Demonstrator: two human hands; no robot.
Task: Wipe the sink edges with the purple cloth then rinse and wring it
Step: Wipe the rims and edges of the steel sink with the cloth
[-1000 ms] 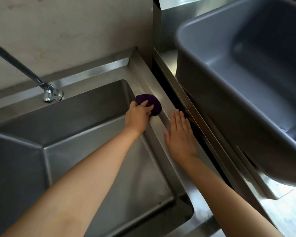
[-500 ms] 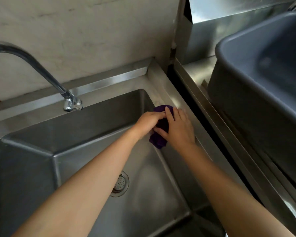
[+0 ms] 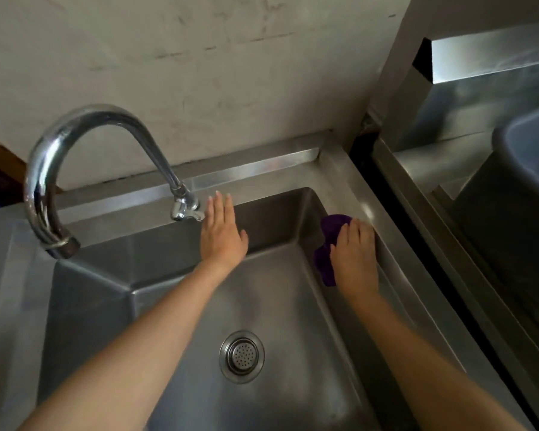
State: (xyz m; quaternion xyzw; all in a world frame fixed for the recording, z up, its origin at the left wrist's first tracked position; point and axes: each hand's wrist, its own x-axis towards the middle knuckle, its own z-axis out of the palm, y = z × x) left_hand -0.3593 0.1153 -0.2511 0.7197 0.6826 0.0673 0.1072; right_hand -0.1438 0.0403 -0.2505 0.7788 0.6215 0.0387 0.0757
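at the sink edge [image 3: 362, 194] my right hand [image 3: 353, 255] clamps the cloth [image 3: 325, 259], left hand [image 3: 223, 233] spread; its hanging tail could slip free.

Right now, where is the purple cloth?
In the head view, the purple cloth is on the right, held by the right hand against the sink's right edge near the back corner, hanging into the basin.

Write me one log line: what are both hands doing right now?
left hand: open, fingers straight, beside tap | right hand: holds purple cloth at sink right edge | water: none seen
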